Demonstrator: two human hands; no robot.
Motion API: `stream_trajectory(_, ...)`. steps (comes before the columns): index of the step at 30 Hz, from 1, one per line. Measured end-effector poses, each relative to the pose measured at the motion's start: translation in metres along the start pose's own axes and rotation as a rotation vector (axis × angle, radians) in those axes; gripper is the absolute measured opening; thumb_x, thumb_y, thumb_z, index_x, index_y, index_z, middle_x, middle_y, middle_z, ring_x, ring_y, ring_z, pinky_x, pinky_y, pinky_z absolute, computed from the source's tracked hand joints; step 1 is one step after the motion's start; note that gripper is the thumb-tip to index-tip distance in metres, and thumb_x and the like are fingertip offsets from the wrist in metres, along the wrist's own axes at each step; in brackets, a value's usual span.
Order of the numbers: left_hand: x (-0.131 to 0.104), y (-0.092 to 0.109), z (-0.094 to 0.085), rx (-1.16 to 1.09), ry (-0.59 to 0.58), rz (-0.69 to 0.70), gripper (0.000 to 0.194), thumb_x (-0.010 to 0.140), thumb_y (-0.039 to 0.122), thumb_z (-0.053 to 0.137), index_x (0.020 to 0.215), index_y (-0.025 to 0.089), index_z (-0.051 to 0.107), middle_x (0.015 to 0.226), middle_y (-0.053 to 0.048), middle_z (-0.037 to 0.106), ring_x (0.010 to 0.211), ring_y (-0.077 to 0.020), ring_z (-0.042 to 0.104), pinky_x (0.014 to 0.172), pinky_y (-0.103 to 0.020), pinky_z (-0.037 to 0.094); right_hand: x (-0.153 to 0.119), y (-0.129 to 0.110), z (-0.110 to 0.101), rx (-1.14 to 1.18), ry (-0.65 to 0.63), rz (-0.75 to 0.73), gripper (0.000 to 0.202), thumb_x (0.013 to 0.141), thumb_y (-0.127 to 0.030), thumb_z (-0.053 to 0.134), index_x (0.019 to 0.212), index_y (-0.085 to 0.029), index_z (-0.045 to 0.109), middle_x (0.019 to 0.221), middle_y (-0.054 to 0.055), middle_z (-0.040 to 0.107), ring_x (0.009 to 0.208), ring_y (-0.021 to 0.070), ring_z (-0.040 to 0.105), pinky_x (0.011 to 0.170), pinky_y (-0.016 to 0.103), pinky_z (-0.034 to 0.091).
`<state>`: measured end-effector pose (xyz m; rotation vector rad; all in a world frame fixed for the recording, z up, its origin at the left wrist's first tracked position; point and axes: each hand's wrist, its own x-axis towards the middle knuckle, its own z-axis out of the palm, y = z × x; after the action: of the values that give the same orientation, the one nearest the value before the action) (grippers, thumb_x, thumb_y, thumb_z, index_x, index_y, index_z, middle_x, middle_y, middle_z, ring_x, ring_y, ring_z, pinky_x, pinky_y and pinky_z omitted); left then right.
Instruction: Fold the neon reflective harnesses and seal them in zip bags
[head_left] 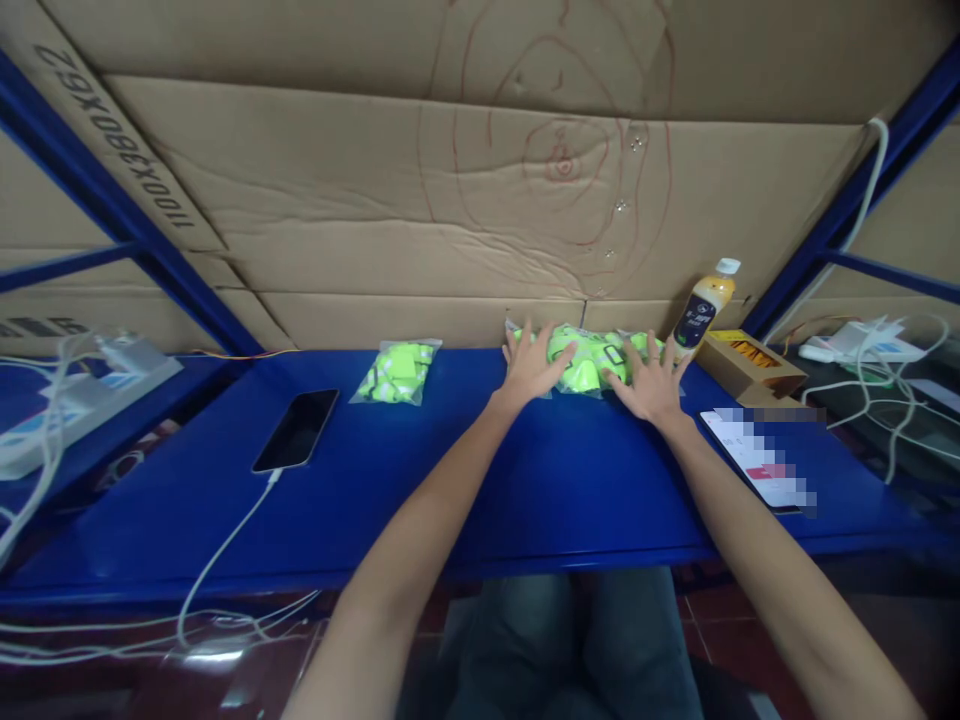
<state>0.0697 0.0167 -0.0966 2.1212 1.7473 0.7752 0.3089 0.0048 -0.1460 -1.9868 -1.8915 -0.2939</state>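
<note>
Against the cardboard at the back of the blue table lie neon-green reflective items in clear plastic bags, side by side; how many bags there are I cannot tell. My left hand rests on the left end of them, fingers spread. On their right end lies my right hand, its fingers also apart. Both palms face down and partly cover the bags. Farther left, a single clear bag with neon-green contents lies by itself, untouched.
A black phone on a white cable lies left. At the right stand a juice bottle and an open cardboard box, with a lit phone nearer me. Power strips and cables flank the blue table.
</note>
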Motion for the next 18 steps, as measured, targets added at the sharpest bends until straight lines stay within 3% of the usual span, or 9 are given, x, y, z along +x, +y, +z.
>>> stream_trajectory(3, -0.013, -0.040, -0.045, 0.168, 0.171, 0.023, 0.073, 0.108, 0.068, 0.037, 0.169, 0.030, 0.049, 0.184, -0.011, 0.029, 0.170, -0.0526, 0.014, 0.134, -0.073, 0.015, -0.002, -0.004, -0.002, 0.030, 0.047, -0.023, 0.088, 0.105, -0.078, 0.034, 0.173, -0.023, 0.042, 0.185, 0.022, 0.018, 0.170, 0.0562, 0.008, 0.129, 0.083, 0.006)
stream_trajectory(6, -0.027, -0.102, -0.083, 0.411, 0.317, -0.106, 0.078, 0.104, 0.072, 0.042, 0.167, 0.026, 0.051, 0.181, -0.016, 0.032, 0.167, -0.0602, 0.008, 0.128, -0.084, 0.008, -0.008, -0.022, -0.003, 0.031, 0.081, -0.140, 0.087, 0.103, -0.077, 0.044, 0.173, -0.025, 0.042, 0.186, 0.019, 0.017, 0.170, 0.0553, 0.008, 0.130, 0.082, 0.007)
stream_trajectory(8, -0.034, -0.141, -0.092, 0.485, 0.252, -0.226, 0.081, 0.103, 0.075, 0.040, 0.166, 0.025, 0.053, 0.181, -0.019, 0.032, 0.165, -0.0635, 0.013, 0.125, -0.084, 0.015, -0.012, -0.036, -0.002, 0.023, 0.056, -0.249, 0.086, 0.103, -0.075, 0.048, 0.173, -0.027, 0.041, 0.187, 0.017, 0.016, 0.171, 0.0542, 0.008, 0.131, 0.081, 0.007)
stream_trajectory(10, -0.038, -0.163, -0.087, 0.493, 0.133, -0.264, 0.080, 0.104, 0.072, 0.038, 0.169, 0.026, 0.048, 0.179, -0.020, 0.035, 0.160, -0.0615, 0.028, 0.122, -0.079, 0.029, -0.016, -0.049, -0.001, 0.025, -0.004, -0.316, 0.081, 0.106, -0.071, 0.045, 0.174, -0.028, 0.039, 0.186, 0.018, 0.019, 0.171, 0.0533, 0.009, 0.131, 0.080, 0.006)
stream_trajectory(13, -0.036, -0.158, -0.065, 0.532, 0.207, -0.238, 0.076, 0.107, 0.064, 0.034, 0.169, 0.023, 0.048, 0.179, -0.022, 0.034, 0.158, -0.0596, 0.031, 0.122, -0.076, 0.031, -0.019, -0.057, -0.001, 0.040, -0.077, -0.328, 0.077, 0.109, -0.068, 0.040, 0.174, -0.027, 0.039, 0.184, 0.020, 0.024, 0.171, 0.0523, 0.012, 0.132, 0.078, 0.007)
stream_trajectory(18, -0.014, -0.104, -0.043, 0.345, 0.122, -0.268, 0.072, 0.105, 0.054, 0.041, 0.168, 0.019, 0.048, 0.176, -0.027, 0.037, 0.156, -0.0614, 0.036, 0.120, -0.078, 0.033, -0.024, -0.058, -0.005, 0.040, -0.041, -0.354, 0.085, 0.109, -0.067, 0.040, 0.177, -0.018, 0.028, 0.185, 0.021, 0.022, 0.173, 0.0474, 0.009, 0.135, 0.073, 0.005)
